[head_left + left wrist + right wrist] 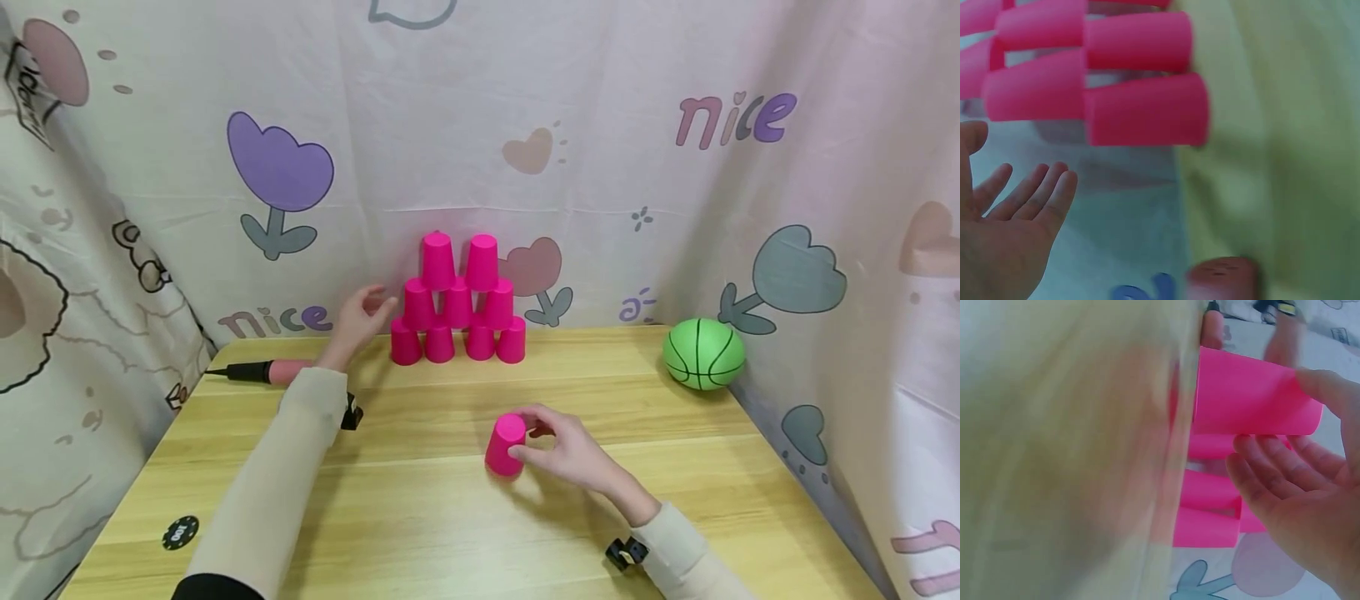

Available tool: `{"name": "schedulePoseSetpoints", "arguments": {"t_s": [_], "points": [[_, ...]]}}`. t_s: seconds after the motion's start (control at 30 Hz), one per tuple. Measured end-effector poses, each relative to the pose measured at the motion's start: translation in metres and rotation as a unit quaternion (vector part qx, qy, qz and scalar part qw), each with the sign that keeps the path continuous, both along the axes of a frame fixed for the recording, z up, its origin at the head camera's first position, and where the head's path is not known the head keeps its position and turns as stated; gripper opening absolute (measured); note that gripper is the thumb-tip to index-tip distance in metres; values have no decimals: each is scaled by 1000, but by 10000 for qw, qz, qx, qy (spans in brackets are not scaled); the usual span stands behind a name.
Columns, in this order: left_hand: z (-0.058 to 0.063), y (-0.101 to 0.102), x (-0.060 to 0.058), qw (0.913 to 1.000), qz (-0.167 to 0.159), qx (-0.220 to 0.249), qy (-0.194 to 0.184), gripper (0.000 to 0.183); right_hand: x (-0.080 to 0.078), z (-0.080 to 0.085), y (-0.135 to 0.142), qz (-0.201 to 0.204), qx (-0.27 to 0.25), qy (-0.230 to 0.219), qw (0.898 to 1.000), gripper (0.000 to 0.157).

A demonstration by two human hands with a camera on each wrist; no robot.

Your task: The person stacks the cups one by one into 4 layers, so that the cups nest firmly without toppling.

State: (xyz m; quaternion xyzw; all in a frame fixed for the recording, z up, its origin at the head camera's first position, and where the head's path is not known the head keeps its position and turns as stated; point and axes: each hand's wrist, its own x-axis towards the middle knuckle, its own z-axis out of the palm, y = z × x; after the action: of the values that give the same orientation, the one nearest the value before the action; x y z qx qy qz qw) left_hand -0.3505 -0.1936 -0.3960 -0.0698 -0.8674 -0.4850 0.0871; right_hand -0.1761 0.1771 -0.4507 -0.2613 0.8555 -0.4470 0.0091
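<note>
Pink plastic cups stand upside down in a stacked pyramid (457, 302) at the back of the table, two on top, three in the middle row and several at the bottom. Just left of the stack, my left hand (362, 321) hovers with relaxed fingers, holding nothing; the left wrist view shows its fingers (1054, 203) apart from the cups. Nearer the front, my right hand (566, 450) grips a single upside-down pink cup (504, 447) from its right side. In the right wrist view the thumb (1325, 387) lies against this cup, opposite the other fingers.
A pink cylinder with a black pointed end (255, 372) lies behind my left forearm. The black poker chip (181, 532) is at the front left. A green toy basketball (703, 354) sits at the right back edge. Printed curtain (600, 167) hangs right behind the wooden table (420, 517).
</note>
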Motion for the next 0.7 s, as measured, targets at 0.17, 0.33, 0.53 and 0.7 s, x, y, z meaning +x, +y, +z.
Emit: {"name": "schedulePoseSetpoints", "arguments": {"t_s": [0.17, 0.33, 0.53, 0.7], "points": [[-27, -7, -1, 9994, -139, -132, -300, 57, -3, 8, 2, -182, 18, 88, 9998, 50], [-43, -9, 1, 9983, -269, -248, -455, 56, -6, 13, 4, -181, -111, 177, 9996, 49], [-50, -5, 0, 9970, -457, -486, -388, 52, -10, 23, 5, -282, -195, 382, 9987, 51], [-52, -2, -2, 9968, -405, -627, -297, 49, -18, 35, 5, -322, -244, 440, 9982, 50]]}}
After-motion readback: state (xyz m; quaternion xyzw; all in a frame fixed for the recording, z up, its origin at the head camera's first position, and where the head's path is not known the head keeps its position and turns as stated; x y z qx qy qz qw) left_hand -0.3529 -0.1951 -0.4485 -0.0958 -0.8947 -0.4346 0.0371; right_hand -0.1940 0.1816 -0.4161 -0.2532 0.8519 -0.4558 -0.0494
